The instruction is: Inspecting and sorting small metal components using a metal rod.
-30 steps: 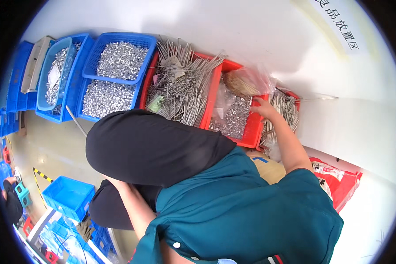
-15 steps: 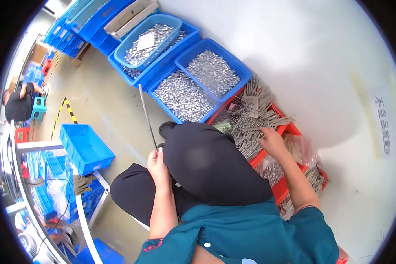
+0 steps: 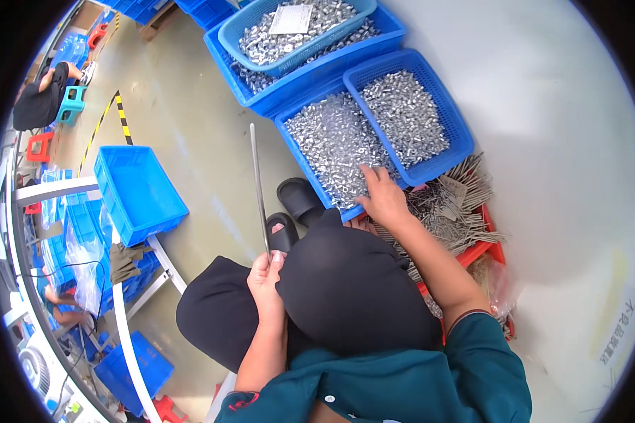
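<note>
My left hand (image 3: 267,283) is closed round the lower end of a long, thin grey metal rod (image 3: 257,187), which stands up and away from me beside my knee. My right hand (image 3: 386,201) reaches over the near edge of a blue bin (image 3: 305,156) filled with small silvery metal parts (image 3: 331,137). Its thumb and fingers are apart at the parts, and no held thing shows; whether the fingertips touch them I cannot tell. A blue basket (image 3: 462,130) of similar parts rests on the bin's right side. Loose grey metal rods (image 3: 448,215) lie in red bins (image 3: 483,247) beside my right forearm.
A light blue basket (image 3: 226,35) of metal parts sits in another blue bin (image 3: 275,102) farther off. To the left, a blue crate (image 3: 169,222) rests by a white frame (image 3: 123,331). A person (image 3: 39,106) sits by a teal stool (image 3: 70,106) at far left.
My right hand has moved from the rods in the red bins, leftward and away from me, to the blue bin of small parts. The left hand still holds the rod. The view has shifted.
</note>
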`<state>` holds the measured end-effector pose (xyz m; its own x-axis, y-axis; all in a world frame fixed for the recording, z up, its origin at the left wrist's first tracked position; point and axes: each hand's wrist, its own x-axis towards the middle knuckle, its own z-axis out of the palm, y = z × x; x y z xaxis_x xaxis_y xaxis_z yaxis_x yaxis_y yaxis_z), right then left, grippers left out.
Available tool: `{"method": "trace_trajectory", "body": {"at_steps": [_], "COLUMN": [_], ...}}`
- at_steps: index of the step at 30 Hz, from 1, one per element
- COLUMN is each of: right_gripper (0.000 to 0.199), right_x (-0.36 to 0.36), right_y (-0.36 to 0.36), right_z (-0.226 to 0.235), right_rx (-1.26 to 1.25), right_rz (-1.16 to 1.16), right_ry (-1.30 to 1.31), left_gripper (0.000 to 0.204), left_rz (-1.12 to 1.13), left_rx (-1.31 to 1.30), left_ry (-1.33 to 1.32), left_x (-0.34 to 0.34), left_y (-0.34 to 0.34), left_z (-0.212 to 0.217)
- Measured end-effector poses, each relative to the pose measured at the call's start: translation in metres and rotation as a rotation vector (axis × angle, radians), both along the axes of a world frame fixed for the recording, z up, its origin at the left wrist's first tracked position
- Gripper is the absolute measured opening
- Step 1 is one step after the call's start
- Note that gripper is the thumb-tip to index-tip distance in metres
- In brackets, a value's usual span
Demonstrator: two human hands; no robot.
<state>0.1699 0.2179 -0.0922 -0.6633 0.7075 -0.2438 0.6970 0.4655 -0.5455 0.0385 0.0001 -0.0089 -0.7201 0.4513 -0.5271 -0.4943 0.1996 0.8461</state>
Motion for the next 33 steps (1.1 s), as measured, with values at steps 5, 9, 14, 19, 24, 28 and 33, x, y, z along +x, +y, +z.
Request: {"method": "trace_trajectory", "body": {"at_steps": [5,9,14,19,24,28,33], "right_gripper": [0.066,0.057,0.039,0.031,0.032,0.031,0.041], "right_x": [-0.023,-0.038,-0.059,-0.091,-0.102,-0.069,-0.017], "right_y": [0.009,0.019,0.039,0.059,0.080,0.076,0.041], "right_z": [-0.017,-0.031,-0.040,-0.050,-0.040,-0.026,-0.012], "right_rx": [0.052,0.084,0.111,0.123,0.080,0.115,0.058], "right_rz": [0.014,0.024,0.021,0.075,0.099,0.039,0.066], "right_ry": [-0.016,0.130,0.209,0.314,0.372,0.323,-0.192], "left_gripper": [0.011,0.012,0.012,0.012,0.013,0.013,0.014], "left_rz": [0.018,-0.016,-0.029,-0.035,-0.050,-0.061,-0.101], "left_rx": [0.012,-0.049,-0.094,-0.097,-0.101,-0.088,-0.083], "left_ry": [-0.088,-0.058,-0.045,-0.042,-0.030,-0.019,0.004], "left_x": [-0.002,-0.005,-0.006,-0.004,-0.002,-0.004,-0.005], "left_y": [0.015,0.013,0.020,0.022,0.026,0.025,0.029], "left_z": [0.005,-0.004,0.000,0.002,0.006,0.007,0.011]}}
